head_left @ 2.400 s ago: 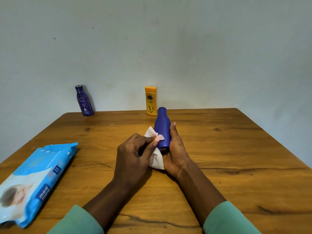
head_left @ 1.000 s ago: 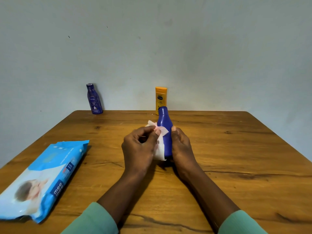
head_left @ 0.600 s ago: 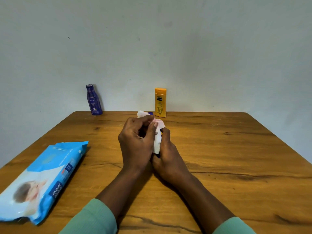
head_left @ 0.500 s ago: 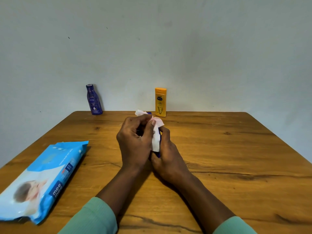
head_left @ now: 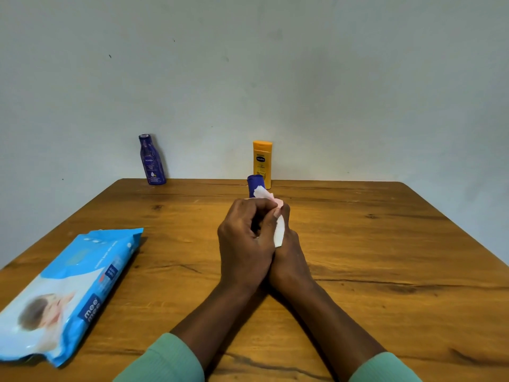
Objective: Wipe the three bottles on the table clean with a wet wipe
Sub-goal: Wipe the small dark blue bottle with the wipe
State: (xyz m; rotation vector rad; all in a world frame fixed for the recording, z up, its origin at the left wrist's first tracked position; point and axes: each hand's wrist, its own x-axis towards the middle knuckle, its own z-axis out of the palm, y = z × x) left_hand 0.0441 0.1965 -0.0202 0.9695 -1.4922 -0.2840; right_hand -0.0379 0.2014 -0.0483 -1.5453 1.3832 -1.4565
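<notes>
Left hand [head_left: 245, 238] is squeezing the wipe [head_left: 278, 233] round the bottle [head_left: 255, 182], right hand [head_left: 290, 253] gripping it too, so a wet slip could shoot it out.

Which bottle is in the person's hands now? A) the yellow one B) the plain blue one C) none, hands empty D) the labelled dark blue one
B: the plain blue bottle sticks up between the left hand and right hand with the wet wipe; the yellow bottle and labelled bottle stand apart at the back.
</notes>
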